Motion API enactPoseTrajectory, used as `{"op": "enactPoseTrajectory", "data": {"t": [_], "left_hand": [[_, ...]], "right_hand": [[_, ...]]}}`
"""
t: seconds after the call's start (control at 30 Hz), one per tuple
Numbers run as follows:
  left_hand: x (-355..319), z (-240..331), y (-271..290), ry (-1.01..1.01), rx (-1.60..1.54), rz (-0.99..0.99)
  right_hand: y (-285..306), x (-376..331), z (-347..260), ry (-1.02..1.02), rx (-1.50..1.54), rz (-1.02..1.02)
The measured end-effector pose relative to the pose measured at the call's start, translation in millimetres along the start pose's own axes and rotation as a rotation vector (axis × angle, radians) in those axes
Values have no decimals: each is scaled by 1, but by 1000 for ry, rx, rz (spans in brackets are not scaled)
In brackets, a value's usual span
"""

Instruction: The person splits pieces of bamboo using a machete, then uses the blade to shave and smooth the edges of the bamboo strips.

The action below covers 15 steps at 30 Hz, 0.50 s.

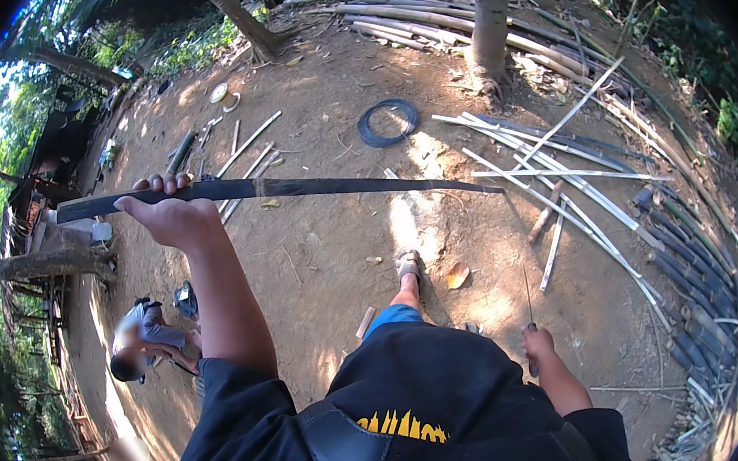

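Observation:
My left hand (pixel 174 215) is raised and wrapped round the thick end of a long dark bamboo strip (pixel 320 185). The strip stretches out level to the right, thinning toward its tip above the ground. Down by my right side, my right hand (pixel 537 343) grips the handle of a knife (pixel 528 297). Its narrow blade points away from me and stays apart from the bamboo.
Pale split strips (pixel 548 155) lie crossed on the right, beside stacked dark bamboo pieces (pixel 697 274). A coil of black line (pixel 388 123) lies ahead. Long poles (pixel 419 17) rest behind a tree trunk (pixel 489 23). Another person (pixel 150 333) is low down on the left.

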<state>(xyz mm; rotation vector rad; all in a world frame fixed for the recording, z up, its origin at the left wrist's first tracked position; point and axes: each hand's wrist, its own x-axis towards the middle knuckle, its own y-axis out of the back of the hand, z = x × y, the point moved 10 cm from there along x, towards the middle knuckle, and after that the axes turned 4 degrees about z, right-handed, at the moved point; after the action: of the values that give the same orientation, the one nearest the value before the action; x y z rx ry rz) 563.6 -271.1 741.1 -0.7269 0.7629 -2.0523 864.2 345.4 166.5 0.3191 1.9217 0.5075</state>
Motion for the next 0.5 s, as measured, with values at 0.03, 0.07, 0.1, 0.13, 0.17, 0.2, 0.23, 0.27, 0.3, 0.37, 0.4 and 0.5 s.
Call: {"op": "enactPoseTrajectory", "data": {"t": [0.03, 0.07, 0.1, 0.13, 0.17, 0.2, 0.23, 0.27, 0.3, 0.37, 0.4, 0.5], "left_hand": [[-4, 4, 2, 11, -6, 5], [-7, 7, 5, 9, -12, 4], [-10, 9, 8, 5, -18, -1], [-12, 11, 12, 3, -23, -4], [-13, 13, 18, 4, -25, -6], [-14, 16, 24, 6, -27, -6], [-16, 18, 27, 7, -29, -8], [-19, 21, 29, 12, -40, -7], [-21, 23, 34, 16, -49, 0], [-24, 24, 41, 27, -68, 11], [-26, 27, 44, 21, -63, 8], [-31, 37, 53, 6, -53, 9]], "right_hand": [[-4, -3, -32, 29, -22, -44], [-7, -1, -61, 114, -8, -37], [-11, -1, -88, 200, 10, -32], [-14, -9, -115, 245, 33, -40], [-15, -26, -143, 289, 56, -49], [-18, -43, -164, 332, 77, -59], [-21, -58, -180, 369, 104, -70], [-26, -72, -194, 404, 131, -83], [-32, -82, -202, 437, 158, -93], [-45, -95, -206, 521, 188, -88], [-52, -102, -205, 564, 188, -87], [-69, -110, -191, 589, 124, -115]]}}
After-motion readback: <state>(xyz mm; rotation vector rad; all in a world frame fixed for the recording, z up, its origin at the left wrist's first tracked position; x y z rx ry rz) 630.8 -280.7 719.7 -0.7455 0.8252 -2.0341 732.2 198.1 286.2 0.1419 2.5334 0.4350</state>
